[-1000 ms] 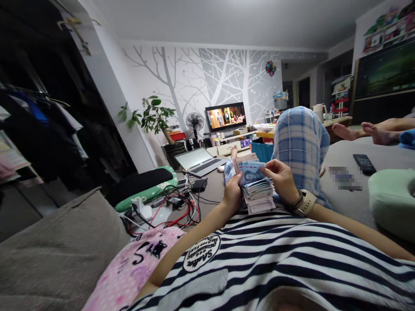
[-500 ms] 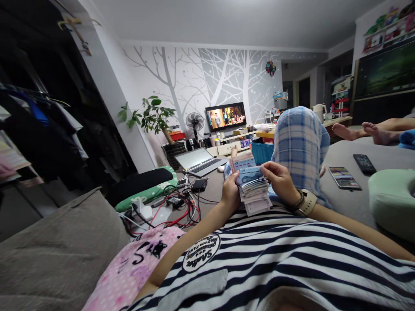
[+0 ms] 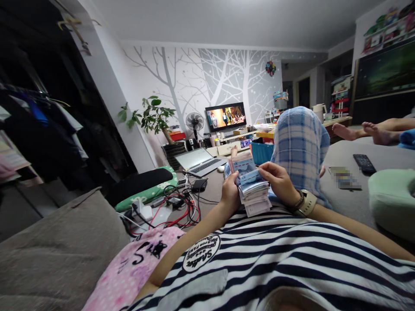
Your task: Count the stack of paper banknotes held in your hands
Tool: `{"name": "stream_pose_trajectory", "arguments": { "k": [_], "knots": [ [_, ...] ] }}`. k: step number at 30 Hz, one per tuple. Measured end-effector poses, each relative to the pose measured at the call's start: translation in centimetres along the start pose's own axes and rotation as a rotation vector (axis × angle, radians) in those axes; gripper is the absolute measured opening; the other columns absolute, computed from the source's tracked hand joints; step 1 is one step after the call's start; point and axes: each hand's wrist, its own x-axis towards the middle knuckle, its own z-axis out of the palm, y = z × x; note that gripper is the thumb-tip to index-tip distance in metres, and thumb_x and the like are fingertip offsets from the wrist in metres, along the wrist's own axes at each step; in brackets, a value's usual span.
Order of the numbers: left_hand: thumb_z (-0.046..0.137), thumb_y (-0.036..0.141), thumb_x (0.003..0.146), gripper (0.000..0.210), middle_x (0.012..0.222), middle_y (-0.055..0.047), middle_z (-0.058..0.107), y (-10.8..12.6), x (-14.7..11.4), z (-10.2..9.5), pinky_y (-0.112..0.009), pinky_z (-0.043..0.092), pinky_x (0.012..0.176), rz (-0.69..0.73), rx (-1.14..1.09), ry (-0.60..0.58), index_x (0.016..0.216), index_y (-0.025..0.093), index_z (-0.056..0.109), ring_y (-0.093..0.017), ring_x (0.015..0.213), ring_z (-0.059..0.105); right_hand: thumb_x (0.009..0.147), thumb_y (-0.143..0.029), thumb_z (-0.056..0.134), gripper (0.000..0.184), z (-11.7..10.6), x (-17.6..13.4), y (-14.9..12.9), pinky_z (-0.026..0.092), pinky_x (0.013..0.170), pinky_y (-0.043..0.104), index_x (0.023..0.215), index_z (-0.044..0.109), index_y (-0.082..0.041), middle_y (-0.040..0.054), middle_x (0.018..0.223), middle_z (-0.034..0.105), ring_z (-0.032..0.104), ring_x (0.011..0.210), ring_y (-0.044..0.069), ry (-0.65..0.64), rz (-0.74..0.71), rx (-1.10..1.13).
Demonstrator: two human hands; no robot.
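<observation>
I see a thick stack of pink, blue and white paper notes (image 3: 255, 196) in front of the black-and-white striped cloth shirt (image 3: 275, 250). The left hand (image 3: 230, 190) grips the stack's side. The right hand (image 3: 279, 180) pinches one end of a blue paper note (image 3: 249, 178).

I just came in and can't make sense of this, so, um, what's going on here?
Someone in a striped shirt, one plaid-covered knee raised, is handling a stack of banknotes. The left hand grips the stack's side, while the right hand pinches the edge of a blue note on it. An open laptop sits off to the left, the television ahead is on, and another person's bare feet show at the right.
</observation>
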Motion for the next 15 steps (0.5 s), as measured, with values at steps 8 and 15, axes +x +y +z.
{"name": "stream_pose_trajectory", "arguments": {
  "k": [8, 15],
  "knots": [
    [0.095, 0.035, 0.061, 0.033, 0.074, -0.004, 0.075, -0.1, 0.1, 0.0, -0.041, 0.063, 0.093, -0.101, -0.094, -0.021, 0.080, 0.019, 0.073, -0.034, 0.102, 0.082, 0.079, -0.076, 0.091, 0.056, -0.3, 0.0, -0.7, 0.034, 0.051, 0.029, 0.080, 0.073, -0.023, -0.0033, 0.063, 0.056, 0.043, 0.055, 0.013, -0.033, -0.005, 0.000],
    [0.095, 0.038, 0.065, 0.030, 0.080, -0.008, 0.080, -0.3, 0.3, -0.2, -0.044, 0.063, 0.096, -0.047, -0.040, -0.029, 0.078, 0.020, 0.074, -0.036, 0.106, 0.081, 0.076, -0.078, 0.094, 0.059, -0.5, 0.0, -4.1, 0.050, 0.058, 0.031, 0.079, 0.075, -0.022, 0.0011, 0.066, 0.067, 0.057, 0.060, 0.016, -0.183, -0.057, -0.024]
  ]
}}
